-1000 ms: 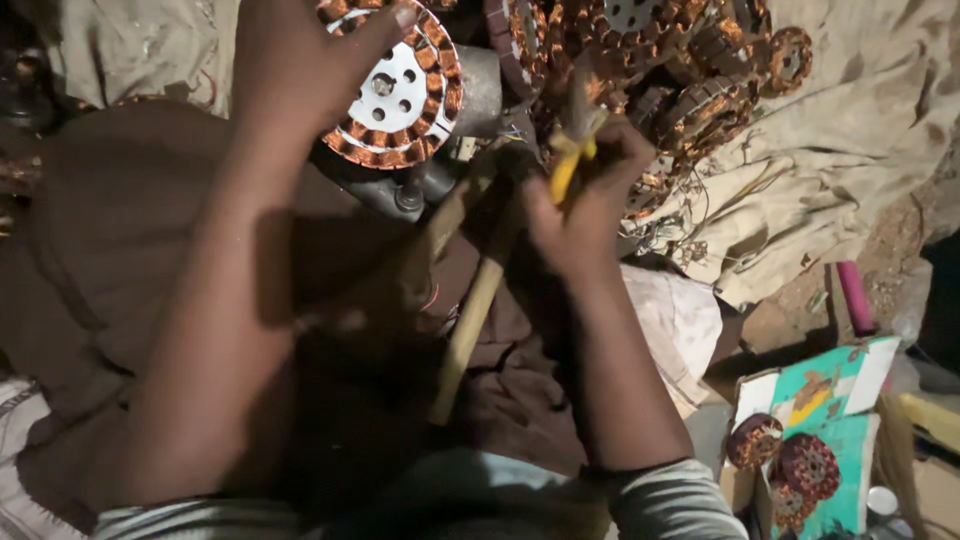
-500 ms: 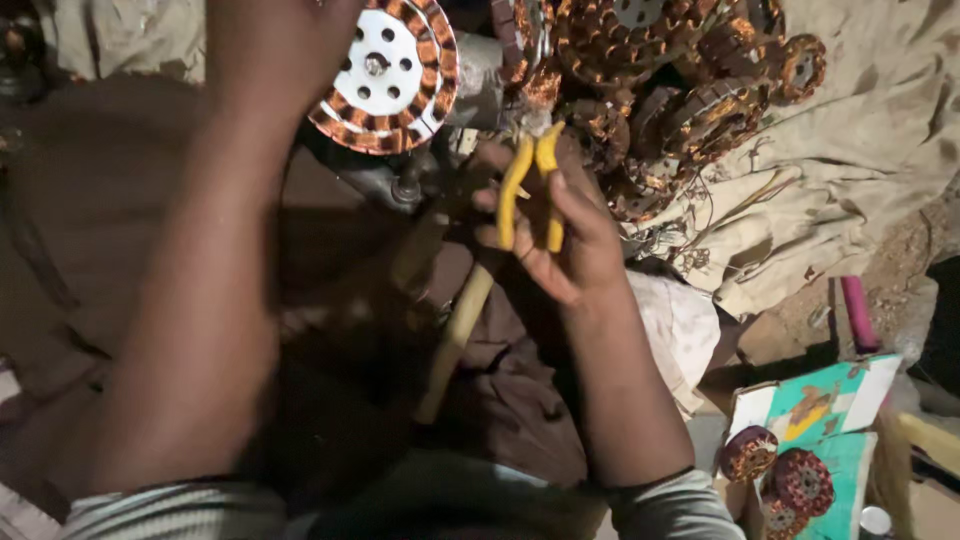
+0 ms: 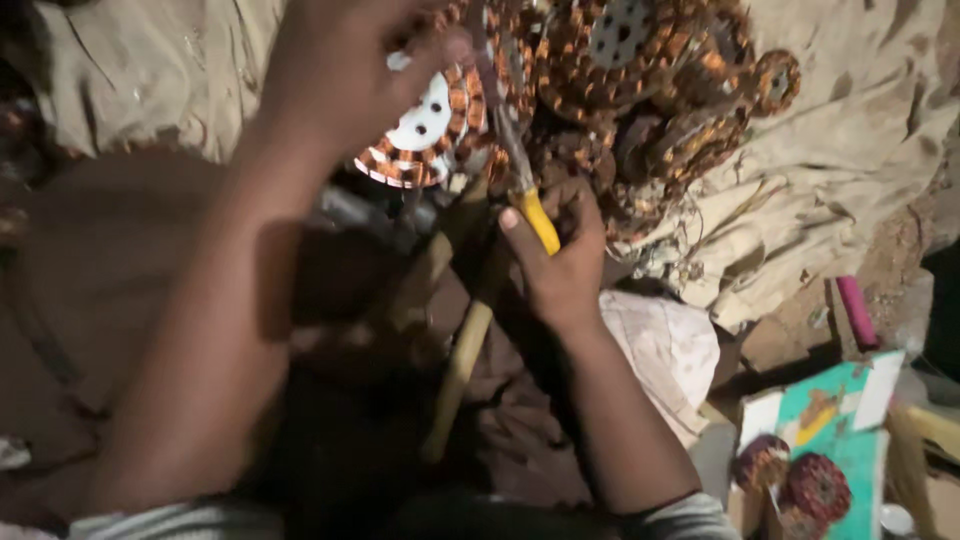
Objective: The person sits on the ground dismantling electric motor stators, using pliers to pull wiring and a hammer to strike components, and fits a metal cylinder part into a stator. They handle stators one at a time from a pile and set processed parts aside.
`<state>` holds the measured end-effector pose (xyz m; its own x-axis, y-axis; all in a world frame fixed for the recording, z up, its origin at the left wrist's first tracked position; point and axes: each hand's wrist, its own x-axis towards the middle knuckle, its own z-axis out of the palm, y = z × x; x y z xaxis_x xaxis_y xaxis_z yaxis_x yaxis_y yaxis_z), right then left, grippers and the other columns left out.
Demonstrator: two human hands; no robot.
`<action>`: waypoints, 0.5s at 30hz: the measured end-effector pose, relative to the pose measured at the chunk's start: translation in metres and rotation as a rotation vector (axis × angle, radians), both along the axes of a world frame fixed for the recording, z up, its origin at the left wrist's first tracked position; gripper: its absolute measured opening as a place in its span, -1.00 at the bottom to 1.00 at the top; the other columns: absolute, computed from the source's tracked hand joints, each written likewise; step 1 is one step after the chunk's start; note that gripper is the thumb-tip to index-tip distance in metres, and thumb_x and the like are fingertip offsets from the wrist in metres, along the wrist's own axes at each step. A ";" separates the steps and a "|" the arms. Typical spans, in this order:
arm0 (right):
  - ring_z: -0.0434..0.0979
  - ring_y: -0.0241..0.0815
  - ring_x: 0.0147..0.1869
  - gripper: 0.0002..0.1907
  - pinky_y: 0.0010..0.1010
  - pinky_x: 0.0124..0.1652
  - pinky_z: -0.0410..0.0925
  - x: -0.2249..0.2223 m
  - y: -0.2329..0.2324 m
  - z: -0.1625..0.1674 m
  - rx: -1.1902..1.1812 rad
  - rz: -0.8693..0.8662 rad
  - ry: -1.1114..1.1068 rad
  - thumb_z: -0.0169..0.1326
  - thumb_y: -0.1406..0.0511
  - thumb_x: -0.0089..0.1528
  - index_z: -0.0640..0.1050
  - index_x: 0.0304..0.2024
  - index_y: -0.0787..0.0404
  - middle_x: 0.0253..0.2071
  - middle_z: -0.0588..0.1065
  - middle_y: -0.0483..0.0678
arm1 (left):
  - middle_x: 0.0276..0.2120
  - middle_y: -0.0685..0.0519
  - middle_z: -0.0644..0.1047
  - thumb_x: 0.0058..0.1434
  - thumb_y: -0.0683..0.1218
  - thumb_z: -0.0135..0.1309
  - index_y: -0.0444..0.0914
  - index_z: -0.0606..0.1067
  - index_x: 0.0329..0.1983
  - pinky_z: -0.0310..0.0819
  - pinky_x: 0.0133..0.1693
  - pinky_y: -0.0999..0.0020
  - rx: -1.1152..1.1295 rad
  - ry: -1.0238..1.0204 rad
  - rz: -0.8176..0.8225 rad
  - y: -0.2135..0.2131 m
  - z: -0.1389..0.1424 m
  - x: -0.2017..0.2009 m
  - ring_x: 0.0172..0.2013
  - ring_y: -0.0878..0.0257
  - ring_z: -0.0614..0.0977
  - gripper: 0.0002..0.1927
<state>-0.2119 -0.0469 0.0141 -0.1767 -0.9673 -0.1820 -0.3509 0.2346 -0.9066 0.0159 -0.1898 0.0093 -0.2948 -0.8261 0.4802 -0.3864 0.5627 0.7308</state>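
Note:
My left hand (image 3: 340, 75) grips a round motor stator (image 3: 425, 135) with copper windings around a white centre, held up near the top middle. My right hand (image 3: 560, 255) is closed on yellow-handled pliers (image 3: 520, 170), whose metal jaws point up toward the stator's right edge. A wooden stick-like handle (image 3: 465, 350) lies slanted below both hands, over my dark lap.
A pile of several copper-wound stators (image 3: 650, 90) lies on a beige cloth (image 3: 840, 170) at the upper right. A white rag (image 3: 665, 345) lies right of my forearm. At lower right sits a green and white box (image 3: 840, 420) with two wound coils (image 3: 800, 480), and a pink stick (image 3: 857, 310).
The pliers have closed and now point upward against the stator. My left hand and the stator shifted right and lower in the view. The view moved closer.

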 end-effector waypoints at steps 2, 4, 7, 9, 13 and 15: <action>0.32 -0.41 -0.24 -0.67 -0.55 -0.22 0.31 0.003 -0.005 0.001 -0.076 0.004 -0.037 0.25 0.38 0.29 0.30 -0.17 0.19 -0.29 0.34 -0.16 | 0.02 -0.09 0.61 0.16 0.06 0.33 -0.27 0.58 0.09 0.49 0.01 0.05 -0.154 0.002 -0.141 0.005 0.020 -0.003 0.01 -0.05 0.63 -0.51; 0.37 -0.44 -0.19 -0.68 -0.58 -0.17 0.37 0.005 -0.009 0.003 -0.155 0.005 -0.148 0.21 0.35 0.29 0.27 -0.17 0.16 -0.25 0.36 -0.20 | 0.01 -0.12 0.60 -0.03 0.15 0.36 -0.28 0.55 0.14 0.46 -0.01 0.04 -0.081 0.096 -0.310 0.012 0.033 -0.015 -0.01 -0.04 0.61 -0.30; 0.38 -0.36 -0.09 -0.68 -0.54 -0.07 0.35 -0.001 -0.010 0.006 -0.269 0.215 0.153 0.23 0.33 0.29 0.33 -0.11 0.25 -0.18 0.39 -0.14 | -0.06 -0.08 0.60 0.04 0.14 0.36 -0.28 0.50 0.05 0.52 -0.04 0.12 0.140 0.223 -0.427 0.019 0.038 -0.025 -0.06 0.03 0.65 -0.40; 0.40 -0.37 -0.12 -0.74 -0.53 -0.10 0.34 -0.009 -0.009 0.008 -0.027 0.265 0.018 0.13 0.34 0.35 0.43 0.06 0.27 -0.17 0.43 -0.13 | -0.19 0.04 0.66 0.14 0.16 0.39 -0.20 0.57 -0.10 0.59 -0.13 0.23 0.393 0.102 -0.351 0.023 0.034 -0.029 -0.18 0.17 0.74 -0.56; 0.52 -0.26 -0.03 -0.61 -0.39 0.01 0.41 -0.026 -0.006 0.013 0.509 0.191 -0.748 0.05 0.35 0.32 0.41 0.19 0.33 -0.08 0.50 -0.08 | -0.18 -0.02 0.63 0.35 0.04 0.32 -0.27 0.55 -0.05 0.52 -0.11 0.22 0.153 0.148 -0.278 0.031 0.030 -0.038 -0.17 0.15 0.69 -0.68; 0.49 -0.26 -0.07 -0.63 -0.25 0.15 0.41 -0.030 -0.008 0.018 0.465 0.302 -0.998 0.09 0.35 0.37 0.44 0.21 0.29 -0.14 0.48 -0.13 | -0.13 -0.02 0.61 0.47 -0.02 0.20 -0.31 0.52 0.00 0.54 -0.11 0.33 0.167 0.266 -0.200 0.030 0.033 -0.040 -0.15 0.23 0.69 -0.74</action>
<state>-0.2423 -0.0547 0.0319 0.4764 -0.7478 -0.4624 0.3783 0.6491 -0.6600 -0.0240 -0.1594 0.0424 -0.3416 -0.8380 0.4256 -0.0651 0.4729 0.8787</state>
